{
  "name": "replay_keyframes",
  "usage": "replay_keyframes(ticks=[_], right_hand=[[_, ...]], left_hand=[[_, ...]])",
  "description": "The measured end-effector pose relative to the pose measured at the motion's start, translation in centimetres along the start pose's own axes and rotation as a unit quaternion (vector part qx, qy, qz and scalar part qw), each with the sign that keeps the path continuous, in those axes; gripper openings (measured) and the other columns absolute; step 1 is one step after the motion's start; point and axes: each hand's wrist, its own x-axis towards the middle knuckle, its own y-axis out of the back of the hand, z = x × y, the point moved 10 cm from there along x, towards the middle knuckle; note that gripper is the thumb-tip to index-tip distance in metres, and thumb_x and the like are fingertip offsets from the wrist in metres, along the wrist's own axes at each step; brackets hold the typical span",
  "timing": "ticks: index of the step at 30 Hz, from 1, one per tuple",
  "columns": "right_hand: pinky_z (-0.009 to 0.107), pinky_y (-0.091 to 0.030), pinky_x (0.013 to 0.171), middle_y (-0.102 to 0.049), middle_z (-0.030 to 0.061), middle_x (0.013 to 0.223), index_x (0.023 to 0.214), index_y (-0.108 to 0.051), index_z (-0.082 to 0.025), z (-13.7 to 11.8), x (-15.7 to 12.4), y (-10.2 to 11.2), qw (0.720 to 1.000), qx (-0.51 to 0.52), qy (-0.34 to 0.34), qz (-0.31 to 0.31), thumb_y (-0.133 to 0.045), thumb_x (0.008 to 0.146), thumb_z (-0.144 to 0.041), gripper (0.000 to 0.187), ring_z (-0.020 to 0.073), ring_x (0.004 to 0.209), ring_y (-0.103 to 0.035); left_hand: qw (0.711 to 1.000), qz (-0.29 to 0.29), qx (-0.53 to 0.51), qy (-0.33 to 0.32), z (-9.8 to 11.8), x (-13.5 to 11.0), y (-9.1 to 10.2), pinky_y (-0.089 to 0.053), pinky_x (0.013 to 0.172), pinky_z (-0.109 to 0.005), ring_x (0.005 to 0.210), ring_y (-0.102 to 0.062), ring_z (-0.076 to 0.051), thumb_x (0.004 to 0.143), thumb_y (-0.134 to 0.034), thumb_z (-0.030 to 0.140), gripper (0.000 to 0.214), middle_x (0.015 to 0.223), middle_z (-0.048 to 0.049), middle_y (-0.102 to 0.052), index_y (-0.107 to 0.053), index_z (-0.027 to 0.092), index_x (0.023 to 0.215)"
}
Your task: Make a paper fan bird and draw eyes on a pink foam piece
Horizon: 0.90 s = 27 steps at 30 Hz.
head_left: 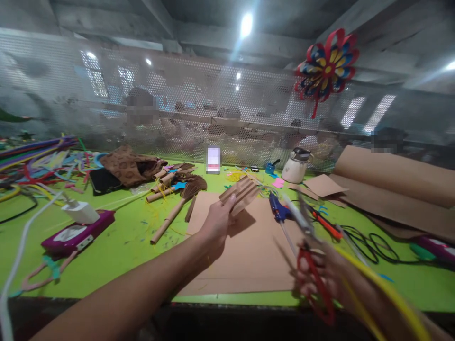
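Observation:
My left hand (216,222) is closed round a bundle of brown cardboard strips (241,193), held above a flat brown cardboard sheet (249,255) on the green table (117,246). My right hand (334,279), blurred by motion at the lower right, grips red-handled scissors (313,265) with the blades pointing up and left. Yellow pipe cleaners (384,289) run along that hand. A blue glue gun (277,207) lies on the sheet just beyond the scissors.
Rolled paper tubes and a paper broom (177,199) lie left of the sheet. A purple box with a white charger (80,227), coloured pipe cleaners (35,161), a phone (213,160), a white kettle (296,166), cardboard rolls (394,180) and black cable (366,241) surround it. A perforated screen with a pinwheel (327,66) stands behind.

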Motion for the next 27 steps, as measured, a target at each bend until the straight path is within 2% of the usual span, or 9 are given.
replay_keyframes(ticks=[1, 3, 6, 9, 12, 14, 19, 22, 27], right_hand=[[0.031, -0.052, 0.053, -0.061, -0.0006, 0.062, 0.092, -0.056, -0.020, 0.2, 0.6, -2.8, 0.998, 0.014, -0.007, -0.055, -0.076, 0.066, -0.053, 0.046, 0.0176, 0.057, -0.063], [0.033, -0.053, 0.056, -0.063, -0.0002, 0.066, 0.095, -0.054, -0.020, -0.1, 1.2, -6.7, 0.994, -0.002, 0.017, -0.108, -0.073, 0.068, -0.055, 0.048, 0.0167, 0.056, -0.063], [0.033, -0.052, 0.052, -0.059, -0.0038, 0.062, 0.096, -0.052, -0.021, 0.2, 1.4, -9.5, 0.992, -0.034, 0.015, -0.119, -0.066, 0.073, -0.060, 0.047, 0.0143, 0.049, -0.059], [0.026, -0.049, 0.049, -0.057, -0.0060, 0.062, 0.096, -0.049, -0.023, 0.2, 1.4, -10.3, 0.992, -0.041, 0.033, -0.111, -0.068, 0.069, -0.063, 0.052, 0.0110, 0.050, -0.057], [0.022, -0.045, 0.046, -0.052, -0.0085, 0.057, 0.090, -0.045, -0.023, 0.8, 1.4, -11.4, 0.990, -0.045, 0.023, -0.135, -0.070, 0.063, -0.068, 0.058, 0.0084, 0.046, -0.052], [0.022, -0.044, 0.045, -0.050, -0.0092, 0.054, 0.088, -0.044, -0.023, 1.2, 1.4, -12.1, 0.987, -0.062, 0.014, -0.150, -0.067, 0.064, -0.070, 0.057, 0.0078, 0.044, -0.049], [0.021, -0.043, 0.042, -0.053, -0.0071, 0.057, 0.091, -0.050, -0.023, -0.3, 2.1, -11.8, 0.984, -0.124, 0.064, -0.108, -0.067, 0.067, -0.066, 0.052, 0.0089, 0.043, -0.053], [0.021, -0.043, 0.042, -0.052, -0.0069, 0.055, 0.088, -0.052, -0.023, -0.9, 2.5, -11.5, 0.985, -0.120, 0.085, -0.095, -0.068, 0.067, -0.064, 0.049, 0.0093, 0.043, -0.054], [0.021, -0.043, 0.043, -0.050, -0.0068, 0.055, 0.086, -0.051, -0.023, -0.4, 1.6, -11.7, 0.983, -0.138, 0.068, -0.100, -0.065, 0.068, -0.068, 0.050, 0.0091, 0.044, -0.052]], left_hand=[[1.000, 0.011, 0.001, -0.015, 0.4, -0.1, 0.1, -0.051, 0.063, -0.027, 0.094, -0.063, -0.024, 0.085, -0.062, 0.038, 0.040, 0.117, -0.0137, -0.065, -0.063, 0.017, 0.119], [0.998, 0.036, -0.004, -0.055, 1.5, -0.4, 0.3, -0.052, 0.061, -0.027, 0.089, -0.064, -0.023, 0.085, -0.062, 0.039, 0.040, 0.113, -0.0144, -0.066, -0.064, 0.015, 0.116], [0.992, 0.045, -0.031, -0.117, 3.5, -0.8, 0.4, -0.055, 0.063, -0.029, 0.087, -0.066, -0.023, 0.085, -0.061, 0.039, 0.038, 0.109, -0.0139, -0.068, -0.064, 0.014, 0.114], [0.985, 0.060, -0.051, -0.152, 4.7, -0.9, 0.8, -0.056, 0.063, -0.031, 0.078, -0.066, -0.021, 0.086, -0.061, 0.037, 0.034, 0.101, -0.0130, -0.070, -0.064, 0.013, 0.109], [0.981, 0.084, -0.060, -0.162, 5.3, -0.7, 1.6, -0.056, 0.063, -0.032, 0.074, -0.066, -0.020, 0.087, -0.060, 0.037, 0.033, 0.097, -0.0128, -0.071, -0.064, 0.011, 0.108], [0.980, 0.090, -0.075, -0.162, 5.5, -0.6, 2.0, -0.057, 0.065, -0.034, 0.075, -0.067, -0.020, 0.087, -0.060, 0.038, 0.034, 0.095, -0.0127, -0.071, -0.064, 0.011, 0.107], [0.974, 0.108, -0.089, -0.177, 6.2, -0.8, 2.5, -0.057, 0.065, -0.034, 0.063, -0.064, -0.015, 0.087, -0.060, 0.035, 0.029, 0.090, -0.0093, -0.071, -0.065, 0.012, 0.105], [0.972, 0.127, -0.084, -0.178, 6.6, -0.8, 2.9, -0.057, 0.067, -0.033, 0.073, -0.066, -0.017, 0.087, -0.060, 0.032, 0.026, 0.100, -0.0106, -0.070, -0.066, 0.013, 0.105], [0.970, 0.166, -0.087, -0.157, 6.6, -0.8, 3.7, -0.056, 0.071, -0.033, 0.095, -0.065, -0.023, 0.087, -0.060, 0.032, 0.025, 0.109, -0.0127, -0.069, -0.066, 0.012, 0.102]])
